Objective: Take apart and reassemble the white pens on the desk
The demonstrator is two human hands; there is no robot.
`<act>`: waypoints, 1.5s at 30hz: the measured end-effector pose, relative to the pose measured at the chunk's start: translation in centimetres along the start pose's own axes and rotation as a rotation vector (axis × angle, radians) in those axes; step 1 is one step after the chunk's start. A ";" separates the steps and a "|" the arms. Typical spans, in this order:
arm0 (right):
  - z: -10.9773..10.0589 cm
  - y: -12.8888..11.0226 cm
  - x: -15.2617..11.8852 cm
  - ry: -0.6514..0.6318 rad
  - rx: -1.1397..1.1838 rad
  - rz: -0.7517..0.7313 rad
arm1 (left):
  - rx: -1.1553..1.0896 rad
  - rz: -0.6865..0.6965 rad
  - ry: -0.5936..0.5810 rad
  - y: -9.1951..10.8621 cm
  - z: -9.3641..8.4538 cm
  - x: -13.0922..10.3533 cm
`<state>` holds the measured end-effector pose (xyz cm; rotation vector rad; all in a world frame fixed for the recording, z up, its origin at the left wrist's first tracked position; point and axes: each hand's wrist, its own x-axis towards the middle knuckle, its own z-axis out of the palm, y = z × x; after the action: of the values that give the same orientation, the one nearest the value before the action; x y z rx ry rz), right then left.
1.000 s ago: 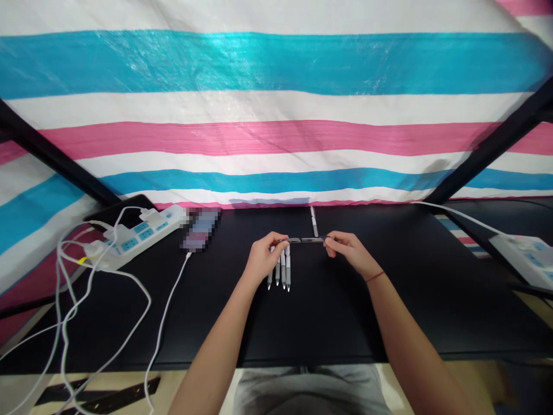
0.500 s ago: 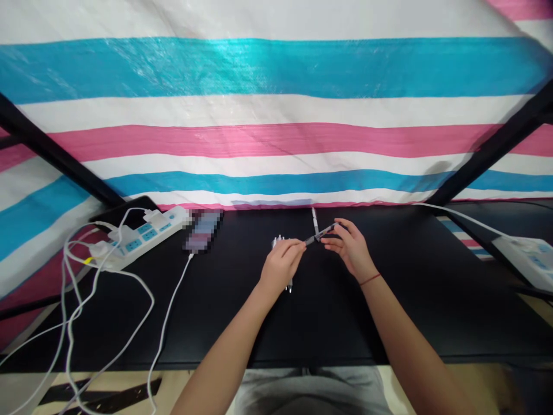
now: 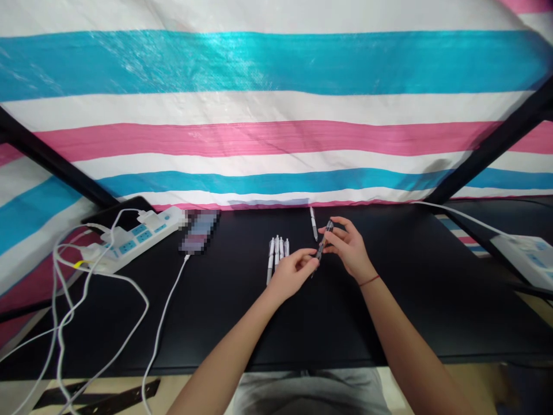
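Note:
A dark, partly clear pen [image 3: 324, 242] is held between my two hands above the black table, tilted with its upper end to the right. My left hand [image 3: 294, 272] pinches the lower end between thumb and fingers. Higher up, my right hand [image 3: 349, 246] grips the pen with its thumb and fingers. Several white pens with grey grips [image 3: 277, 251] lie side by side left of the hands, partly hidden by my left hand. Beyond the held pen, one more white pen [image 3: 313, 222] lies alone near the back edge.
On the left, a white power strip [image 3: 142, 236] carries plugs and looping white cables [image 3: 144, 300]. A blurred phone [image 3: 199, 230] lies beside it with a charging cable attached. Another power strip [image 3: 529, 259] sits at the far right. Striped sheeting [image 3: 276, 138] hangs behind the black table [image 3: 207, 328].
The held pen has turned from nearly flat to steeper. My left hand has moved right and nearer to me, uncovering more of the row of white pens.

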<state>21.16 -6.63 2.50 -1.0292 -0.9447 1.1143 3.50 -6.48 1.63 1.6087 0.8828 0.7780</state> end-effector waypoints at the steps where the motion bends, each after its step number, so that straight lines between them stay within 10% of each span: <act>1: 0.1 0.0 0.0 -0.010 -0.007 -0.006 | -0.086 -0.062 -0.016 0.0 0.2 0.1; 12: 0.7 0.1 -0.3 -0.120 -0.089 0.011 | -0.361 -0.272 -0.008 0.3 0.4 0.0; 45: 0.7 0.0 -0.4 -0.128 -0.063 0.074 | -0.255 -0.201 -0.081 0.2 -0.4 0.1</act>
<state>20.37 -6.94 2.62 -1.0604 -1.0569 1.2302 3.26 -6.22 1.86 1.2969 0.8362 0.6504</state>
